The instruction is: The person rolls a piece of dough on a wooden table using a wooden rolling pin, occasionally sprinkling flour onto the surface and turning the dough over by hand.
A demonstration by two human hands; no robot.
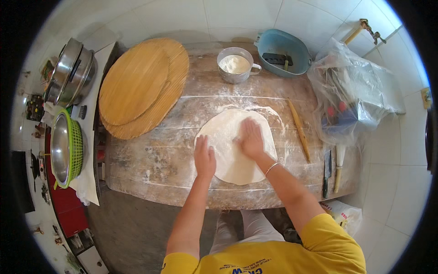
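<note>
A large, flat round of dough [232, 155] lies on the floured wooden board [150, 160] in front of me. At the dough's left edge rests my left hand [205, 157], its fingers stretched out and pointing away from me. My right hand [251, 139] lies flat on the upper right part of the dough, thumb apart from the fingers, a bracelet on the wrist. Neither hand holds anything. To the right of the dough a slim wooden rolling pin [299, 130] lies slantwise. Loose flour is scattered around the dough's far edge.
Two round wooden lids [137, 86] lean at the back left. A metal cup of flour [235, 66] and a blue-grey basin [287, 45] stand at the back. At right are a plastic-covered heap [356, 91], a knife [327, 171] and a brush [339, 169]. Left stands a green colander [75, 148].
</note>
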